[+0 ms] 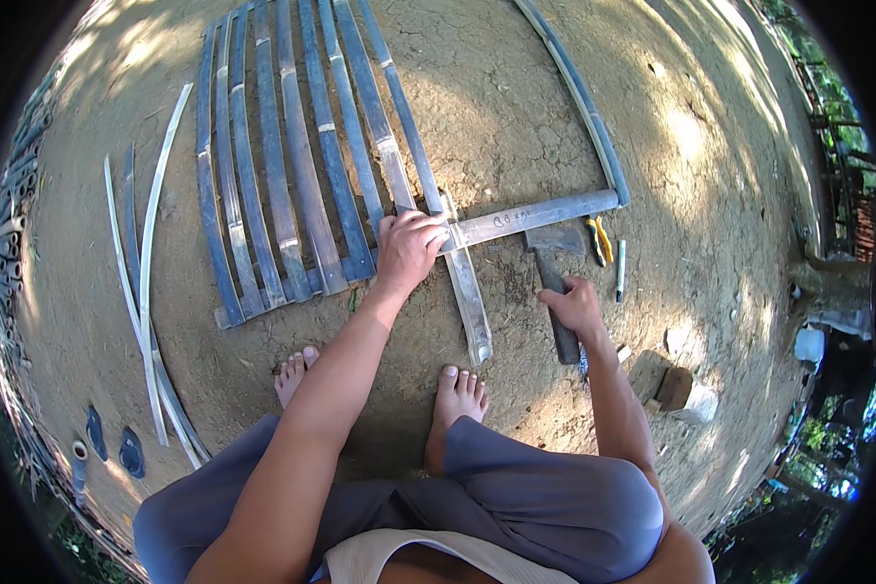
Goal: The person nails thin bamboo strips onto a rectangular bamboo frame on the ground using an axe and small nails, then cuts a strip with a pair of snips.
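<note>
A panel of several dark bamboo slats (272, 161) lies on the ground ahead of me, fixed across a bamboo crosspiece (545, 209). My left hand (409, 251) is closed on the near end of the panel's rightmost bamboo slat, where it meets the crosspiece. Beside and under those fingers, a short, pale split bamboo piece (469, 302) crosses the crosspiece and points toward my feet. To the right, my right hand (576, 307) grips the dark handle of a hatchet (557, 311). Its broad metal blade rests on the ground just below the crosspiece.
Yellow-handled pliers (600, 241) and a white marker (620, 271) lie right of the blade. A bamboo edge piece (579, 92) runs away at far right. Loose strips (147, 253) and slippers (131, 454) lie left. A block (675, 389) stands right of my forearm.
</note>
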{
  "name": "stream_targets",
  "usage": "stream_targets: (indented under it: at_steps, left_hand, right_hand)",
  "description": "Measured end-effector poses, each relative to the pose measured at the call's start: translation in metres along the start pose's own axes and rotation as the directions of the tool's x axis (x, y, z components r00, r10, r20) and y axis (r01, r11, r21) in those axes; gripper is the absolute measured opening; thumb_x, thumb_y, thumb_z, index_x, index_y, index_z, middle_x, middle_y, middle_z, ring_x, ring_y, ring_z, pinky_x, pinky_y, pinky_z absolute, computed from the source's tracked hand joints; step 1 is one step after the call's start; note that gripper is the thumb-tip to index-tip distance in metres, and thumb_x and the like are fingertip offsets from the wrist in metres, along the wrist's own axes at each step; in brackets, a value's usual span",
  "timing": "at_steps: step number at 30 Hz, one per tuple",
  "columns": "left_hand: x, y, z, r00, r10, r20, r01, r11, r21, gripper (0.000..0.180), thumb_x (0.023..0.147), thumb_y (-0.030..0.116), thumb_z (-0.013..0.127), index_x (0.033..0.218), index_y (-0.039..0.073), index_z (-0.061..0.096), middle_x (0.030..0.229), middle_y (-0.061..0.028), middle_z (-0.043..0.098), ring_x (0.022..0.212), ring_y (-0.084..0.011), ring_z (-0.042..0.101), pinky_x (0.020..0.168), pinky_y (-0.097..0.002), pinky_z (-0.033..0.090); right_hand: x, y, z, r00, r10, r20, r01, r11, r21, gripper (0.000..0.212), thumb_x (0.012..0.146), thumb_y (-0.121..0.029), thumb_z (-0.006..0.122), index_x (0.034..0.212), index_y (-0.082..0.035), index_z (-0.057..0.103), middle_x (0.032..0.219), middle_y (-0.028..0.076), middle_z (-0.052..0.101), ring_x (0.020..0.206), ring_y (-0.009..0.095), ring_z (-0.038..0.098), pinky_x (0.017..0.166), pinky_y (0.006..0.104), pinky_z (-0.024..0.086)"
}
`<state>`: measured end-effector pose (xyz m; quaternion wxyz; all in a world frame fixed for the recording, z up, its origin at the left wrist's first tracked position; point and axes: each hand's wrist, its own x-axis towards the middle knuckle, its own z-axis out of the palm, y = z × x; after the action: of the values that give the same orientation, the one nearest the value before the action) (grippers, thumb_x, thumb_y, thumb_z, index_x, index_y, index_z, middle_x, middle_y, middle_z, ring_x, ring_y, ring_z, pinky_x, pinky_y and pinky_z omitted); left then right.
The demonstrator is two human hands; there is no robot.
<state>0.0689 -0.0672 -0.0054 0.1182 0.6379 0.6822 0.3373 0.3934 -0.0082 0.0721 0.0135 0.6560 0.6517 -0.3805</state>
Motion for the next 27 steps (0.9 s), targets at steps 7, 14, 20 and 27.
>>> stream_targets:
  at_steps: [7,14,20,27]
  left_hand:
    - [-0.003,0.002,-0.005,0.996,-0.059,0.06,0.062,0.997,-0.051,0.01,0.092,0.022,0.077,0.096,0.015,0.083,0.113,0.0011,0.081,0.112,-0.0196,0.067,0.097,-0.0389,0.04]
    - [-0.003,0.004,-0.006,0.999,-0.044,0.026,0.045,0.999,-0.026,0.016,0.089,0.018,0.08,0.105,0.016,0.083,0.108,0.0018,0.081,0.11,-0.0192,0.067,0.097,-0.0402,0.041]
    - [-0.001,0.001,-0.005,0.999,-0.041,0.0,0.04,0.992,-0.123,0.005,0.09,0.016,0.079,0.094,0.014,0.082,0.106,0.001,0.081,0.107,-0.0184,0.068,0.097,-0.0394,0.041]
    - [-0.001,0.002,-0.005,0.996,-0.058,0.062,0.062,0.996,-0.067,0.003,0.09,0.014,0.079,0.092,0.013,0.081,0.099,0.0009,0.08,0.105,-0.0172,0.068,0.097,-0.0396,0.041]
  right_hand:
    - [-0.045,-0.056,0.03,0.955,-0.295,-0.03,0.295,0.955,0.002,0.054,0.091,-0.016,0.075,0.136,-0.001,0.049,0.082,0.026,0.072,0.074,0.038,0.075,0.067,0.0466,0.059]
    - [-0.035,-0.096,0.057,0.913,-0.407,-0.018,0.388,0.884,-0.262,0.063,0.097,-0.02,0.069,0.151,-0.005,0.039,0.087,0.032,0.072,0.08,0.054,0.071,0.073,0.0606,0.058]
    - [-0.023,-0.092,0.06,0.904,-0.428,-0.016,0.416,0.885,-0.208,0.064,0.097,-0.019,0.068,0.151,0.0,0.038,0.093,0.035,0.071,0.084,0.054,0.071,0.074,0.0603,0.057]
    - [-0.024,-0.088,0.067,0.937,-0.319,0.145,0.35,0.882,-0.315,0.065,0.097,-0.02,0.064,0.153,-0.002,0.036,0.097,0.034,0.072,0.081,0.052,0.072,0.075,0.0608,0.059]
